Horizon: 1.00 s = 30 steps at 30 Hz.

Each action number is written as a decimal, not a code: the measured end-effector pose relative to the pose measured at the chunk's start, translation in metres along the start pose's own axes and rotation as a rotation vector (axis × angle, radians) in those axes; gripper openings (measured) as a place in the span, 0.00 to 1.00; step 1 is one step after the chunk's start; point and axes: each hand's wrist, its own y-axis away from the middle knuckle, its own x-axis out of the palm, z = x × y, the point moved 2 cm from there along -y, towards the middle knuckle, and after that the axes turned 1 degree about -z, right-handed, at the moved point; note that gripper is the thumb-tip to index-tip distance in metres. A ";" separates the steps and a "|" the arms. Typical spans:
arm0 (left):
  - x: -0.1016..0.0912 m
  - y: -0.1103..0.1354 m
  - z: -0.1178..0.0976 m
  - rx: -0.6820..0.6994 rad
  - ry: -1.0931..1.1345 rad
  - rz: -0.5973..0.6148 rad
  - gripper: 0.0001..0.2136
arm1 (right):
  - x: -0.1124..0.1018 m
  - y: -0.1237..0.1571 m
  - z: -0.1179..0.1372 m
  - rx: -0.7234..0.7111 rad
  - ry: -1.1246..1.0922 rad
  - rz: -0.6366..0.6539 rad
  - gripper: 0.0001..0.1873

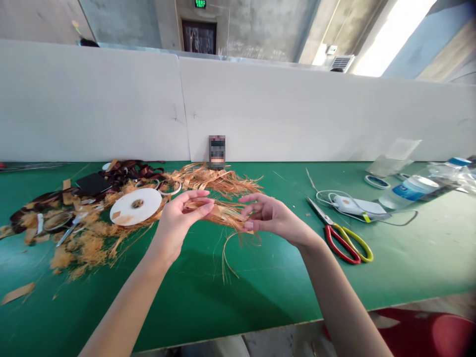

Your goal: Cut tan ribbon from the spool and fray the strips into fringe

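Bundle of tan strands between my two hands, above the green surface.
My left hand pinches its left end between thumb and fingers; my right hand curls at the other end, though I cannot tell whether it grips. Just left of my left hand, a white disc lies on a heap of tan fibre, with dark brown ribbon tangled behind. Straw-coloured strips spread beyond my hands, at the foot of a phone propped against the white partition. On my right lie scissors with one red and one yellow handle, blades pointing away; past them, a white box with a cable, then a blue-labelled plastic bottle on its side.
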 end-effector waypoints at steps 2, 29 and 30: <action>-0.003 -0.002 -0.001 -0.015 0.034 -0.007 0.16 | -0.004 0.000 -0.002 0.027 0.018 -0.034 0.25; 0.019 0.007 0.046 -0.177 0.030 0.090 0.12 | 0.042 -0.005 -0.029 -0.016 -0.067 -0.396 0.12; 0.021 0.006 0.043 -0.174 0.022 0.106 0.11 | 0.042 -0.005 -0.029 -0.021 -0.056 -0.388 0.12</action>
